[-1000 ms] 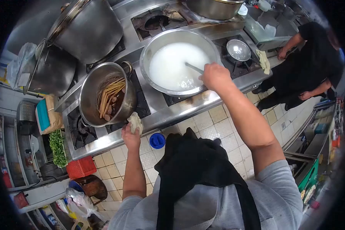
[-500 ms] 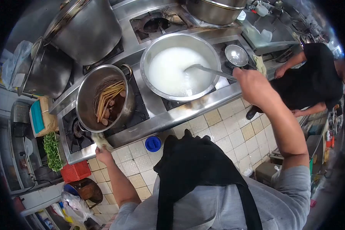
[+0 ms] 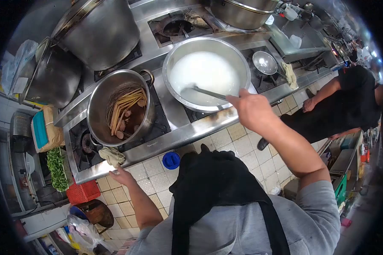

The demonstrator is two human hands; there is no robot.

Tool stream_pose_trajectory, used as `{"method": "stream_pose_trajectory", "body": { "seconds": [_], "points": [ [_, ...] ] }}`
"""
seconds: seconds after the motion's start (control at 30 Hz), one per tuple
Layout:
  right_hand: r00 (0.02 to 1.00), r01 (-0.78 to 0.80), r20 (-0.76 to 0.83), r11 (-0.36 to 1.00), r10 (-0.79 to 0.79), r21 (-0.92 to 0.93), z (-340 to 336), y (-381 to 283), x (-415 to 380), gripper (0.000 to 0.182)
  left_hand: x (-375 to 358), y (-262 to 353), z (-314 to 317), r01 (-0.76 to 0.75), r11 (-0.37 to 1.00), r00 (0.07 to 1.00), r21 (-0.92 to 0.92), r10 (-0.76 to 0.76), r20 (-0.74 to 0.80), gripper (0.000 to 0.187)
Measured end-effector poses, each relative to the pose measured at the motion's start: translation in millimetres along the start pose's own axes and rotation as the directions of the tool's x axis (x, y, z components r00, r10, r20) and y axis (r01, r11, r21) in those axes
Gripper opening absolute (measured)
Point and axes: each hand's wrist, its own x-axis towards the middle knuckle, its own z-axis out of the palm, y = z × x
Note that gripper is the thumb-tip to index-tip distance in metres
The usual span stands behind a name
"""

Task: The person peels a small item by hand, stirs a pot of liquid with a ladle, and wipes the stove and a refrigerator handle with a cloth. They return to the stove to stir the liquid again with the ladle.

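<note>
My right hand (image 3: 253, 109) is closed around the long handle of a metal ladle (image 3: 211, 93). The ladle's bowl dips into white liquid (image 3: 204, 72) in a wide metal basin (image 3: 170, 92) on the stove. Low at the left, my left hand (image 3: 122, 176) is open by the stove's front edge, just below a crumpled pale cloth (image 3: 112, 156). That cloth lies on the edge beside a two-handled pot (image 3: 141, 127). Inside the pot are yellowish stalks (image 3: 122, 108), thin dark twigs, round pieces and some dark liquid.
Large pots (image 3: 100, 38) stand at the back left. A small round metal strainer or pan (image 3: 264, 63) sits right of the basin. A person in black (image 3: 323, 106) stands at the right. A blue-lidded container (image 3: 171, 160) and a red crate (image 3: 83, 191) are below the stove front.
My left hand has let go of the cloth, which now rests on the stove edge. My right hand has moved left, taking the ladle toward the basin's near left side.
</note>
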Motion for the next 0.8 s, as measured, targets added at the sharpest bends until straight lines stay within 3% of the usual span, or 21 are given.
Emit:
{"method": "stream_pose_trajectory", "body": {
  "seconds": [0.07,0.17,0.23,0.27,0.33,0.37,0.43,0.47,0.5,0.6,0.63,0.8],
  "points": [
    [0.997,-0.049,-0.066,0.998,0.05,0.025,22.3,-3.8,13.9,0.031,-10.5,-50.5,4.3,0.014,0.989,0.994,-0.151,0.002,0.107,0.066],
    [0.987,-0.138,-0.084,0.99,0.138,0.001,44.6,3.9,33.6,0.031,-39.7,-98.3,8.3,0.066,0.998,0.99,-0.007,-0.064,0.129,0.063],
    [0.982,-0.182,-0.062,0.983,0.181,-0.013,51.7,16.7,41.7,0.032,-55.5,-123.6,0.1,0.013,0.973,0.945,0.232,-0.088,0.314,0.068],
    [0.969,-0.247,-0.023,0.969,0.246,-0.017,54.2,24.2,44.4,0.032,-60.9,-141.8,-4.5,0.013,0.972,0.944,0.233,-0.089,0.318,0.068],
    [0.939,-0.343,0.037,0.939,0.342,0.021,50.7,39.0,45.7,0.033,-69.9,-166.3,-13.5,-0.033,0.901,0.903,0.433,-0.16,0.4,0.069],
    [0.938,-0.344,0.041,0.939,0.343,0.02,47.7,47.3,44.2,0.033,-73.1,-171.5,-17.8,-0.034,0.899,0.901,0.436,-0.161,0.402,0.069],
    [0.949,-0.314,0.073,0.933,0.305,0.177,45.0,67.3,38.0,0.028,-85.3,-150.3,-34.7,0.12,0.802,0.849,0.585,-0.388,0.358,0.069],
    [0.976,-0.183,-0.063,0.944,0.208,0.275,50.1,80.5,30.6,0.025,-80.4,-179.1,-34.2,0.101,0.801,0.848,0.59,-0.379,0.369,0.067],
    [0.976,-0.183,-0.061,0.944,0.207,0.273,43.2,82.6,27.7,0.025,-76.8,-191.1,-32.7,0.102,0.8,0.847,0.591,-0.382,0.37,0.067],
    [0.855,-0.479,0.455,0.711,0.247,0.514,3.1,76.0,22.0,0.027,-70.4,-205.0,-29.3,0.056,0.772,0.813,0.633,-0.403,0.42,0.067],
    [0.854,-0.481,0.458,0.711,0.247,0.513,4.6,72.4,19.9,0.027,-70.4,-196.7,-26.3,0.055,0.788,0.804,0.614,-0.399,0.44,0.067],
    [0.762,-0.637,0.62,0.385,0.186,0.668,14.2,50.3,11.1,0.033,-66.9,-173.0,0.3,0.016,0.866,0.776,0.499,-0.325,0.54,0.066]
  ]
}}
